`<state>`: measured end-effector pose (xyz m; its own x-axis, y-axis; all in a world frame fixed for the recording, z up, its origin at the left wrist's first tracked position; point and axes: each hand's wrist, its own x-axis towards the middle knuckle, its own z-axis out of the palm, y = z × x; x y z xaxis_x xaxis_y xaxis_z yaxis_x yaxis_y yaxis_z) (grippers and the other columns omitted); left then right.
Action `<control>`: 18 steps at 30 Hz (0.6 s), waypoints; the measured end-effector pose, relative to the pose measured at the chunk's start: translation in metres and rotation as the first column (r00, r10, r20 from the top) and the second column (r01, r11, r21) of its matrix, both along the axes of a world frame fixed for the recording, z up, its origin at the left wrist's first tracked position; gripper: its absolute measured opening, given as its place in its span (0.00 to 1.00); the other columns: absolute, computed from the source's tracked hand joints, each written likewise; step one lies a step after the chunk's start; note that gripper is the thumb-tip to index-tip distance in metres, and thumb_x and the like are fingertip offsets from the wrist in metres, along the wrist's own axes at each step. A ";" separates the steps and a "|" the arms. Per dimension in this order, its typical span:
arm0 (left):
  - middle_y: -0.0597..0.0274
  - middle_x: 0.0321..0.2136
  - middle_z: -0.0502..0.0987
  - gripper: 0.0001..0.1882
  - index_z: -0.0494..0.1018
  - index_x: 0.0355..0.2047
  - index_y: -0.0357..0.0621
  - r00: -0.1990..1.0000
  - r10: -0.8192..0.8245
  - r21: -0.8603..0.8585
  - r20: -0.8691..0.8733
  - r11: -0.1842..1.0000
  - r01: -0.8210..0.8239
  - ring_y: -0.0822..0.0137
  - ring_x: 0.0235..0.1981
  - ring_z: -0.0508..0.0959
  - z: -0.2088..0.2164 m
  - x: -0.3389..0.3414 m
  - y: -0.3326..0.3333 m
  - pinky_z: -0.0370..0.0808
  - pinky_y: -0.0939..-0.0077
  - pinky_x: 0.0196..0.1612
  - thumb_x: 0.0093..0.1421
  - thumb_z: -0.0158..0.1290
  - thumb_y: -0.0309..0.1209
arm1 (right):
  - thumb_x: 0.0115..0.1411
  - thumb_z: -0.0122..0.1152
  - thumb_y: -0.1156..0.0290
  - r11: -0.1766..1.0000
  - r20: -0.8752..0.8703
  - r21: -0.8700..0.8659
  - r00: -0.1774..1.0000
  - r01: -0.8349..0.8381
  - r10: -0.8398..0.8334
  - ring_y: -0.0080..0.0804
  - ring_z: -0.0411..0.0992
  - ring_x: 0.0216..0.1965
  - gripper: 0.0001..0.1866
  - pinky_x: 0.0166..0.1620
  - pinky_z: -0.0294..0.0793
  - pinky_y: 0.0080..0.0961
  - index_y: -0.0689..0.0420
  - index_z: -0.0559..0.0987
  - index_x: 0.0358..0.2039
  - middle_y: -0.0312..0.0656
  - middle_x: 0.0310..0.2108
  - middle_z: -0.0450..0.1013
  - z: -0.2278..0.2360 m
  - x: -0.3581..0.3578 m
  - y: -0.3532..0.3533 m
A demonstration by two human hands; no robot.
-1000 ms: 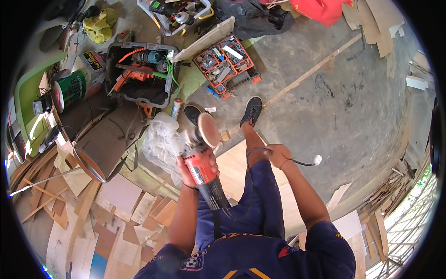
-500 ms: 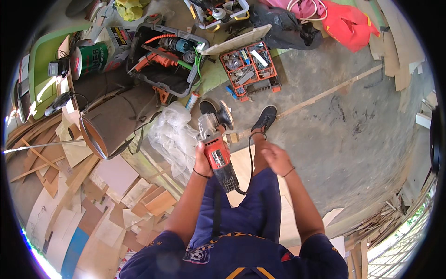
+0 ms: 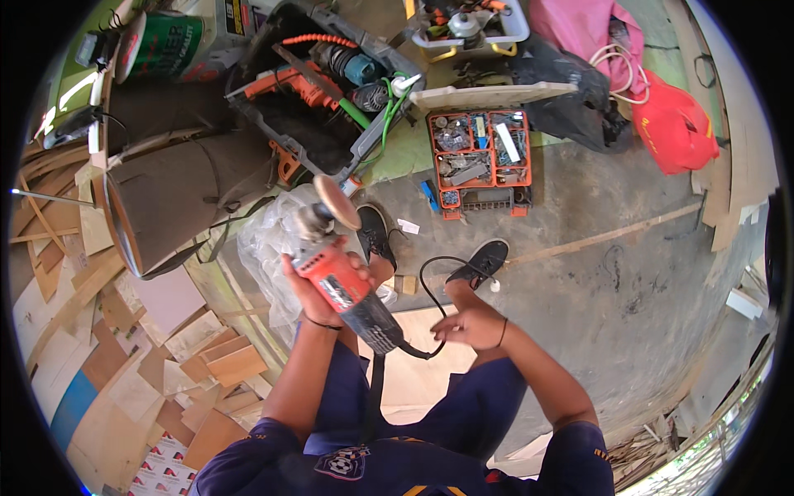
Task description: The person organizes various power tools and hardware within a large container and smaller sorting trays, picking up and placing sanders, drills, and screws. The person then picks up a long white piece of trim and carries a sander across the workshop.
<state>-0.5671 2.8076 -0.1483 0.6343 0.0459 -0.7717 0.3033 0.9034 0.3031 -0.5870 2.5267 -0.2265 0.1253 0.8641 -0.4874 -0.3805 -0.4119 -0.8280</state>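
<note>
My left hand (image 3: 308, 291) is wrapped round the red body of an angle grinder (image 3: 341, 285). The tool is tilted, with its round tan disc (image 3: 337, 202) at the upper end and its black tail toward my lap. A black power cord (image 3: 423, 285) leaves the tail and loops past my right hand (image 3: 470, 328). The fingers of that hand are stretched out, slightly bent and apart, with their tips by the cord; I cannot tell if they touch it.
Ahead lie a grey toolbox (image 3: 382, 136) with power tools and an orange organizer (image 3: 482, 153) of small hardware. Clear plastic sheeting (image 3: 269, 248) lies left of my feet, near a brown drum (image 3: 157, 198). Wood offcuts (image 3: 223, 360) cover the left floor. A red bag (image 3: 674, 124) is at far right.
My left hand has moved left with the grinder, tilting it so the disc faces more upward. My right hand has come down and left to the cord. My knees are wider apart.
</note>
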 end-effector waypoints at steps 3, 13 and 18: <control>0.56 0.27 0.70 0.49 0.64 0.48 0.42 0.992 0.118 0.048 0.038 0.992 -0.120 0.58 0.27 0.72 -0.023 0.002 0.031 0.70 0.58 0.35 0.46 0.31 0.75 | 0.54 0.56 0.58 0.991 0.175 -0.130 0.985 0.027 -0.003 0.41 0.74 0.36 0.16 0.42 0.71 0.31 0.53 0.78 0.39 0.47 0.34 0.75 -0.054 0.053 0.019; 0.60 0.37 0.67 0.43 0.60 0.51 0.40 0.798 0.389 0.002 0.461 0.898 -0.439 0.65 0.39 0.69 -0.051 -0.003 0.098 0.67 0.60 0.47 0.49 0.48 0.64 | 0.54 0.56 0.71 0.920 0.640 -0.023 0.713 0.390 -0.286 0.36 0.74 0.32 0.12 0.36 0.72 0.26 0.63 0.75 0.38 0.46 0.31 0.75 -0.120 0.173 0.081; 0.59 0.37 0.69 0.42 0.61 0.47 0.39 0.776 0.498 -0.097 0.388 0.859 -0.502 0.62 0.38 0.70 -0.062 -0.010 0.103 0.67 0.57 0.46 0.49 0.44 0.66 | 0.53 0.55 0.71 0.928 0.903 0.372 0.230 0.004 -0.363 0.45 0.71 0.32 0.10 0.35 0.70 0.34 0.61 0.76 0.34 0.47 0.29 0.72 -0.067 0.231 0.185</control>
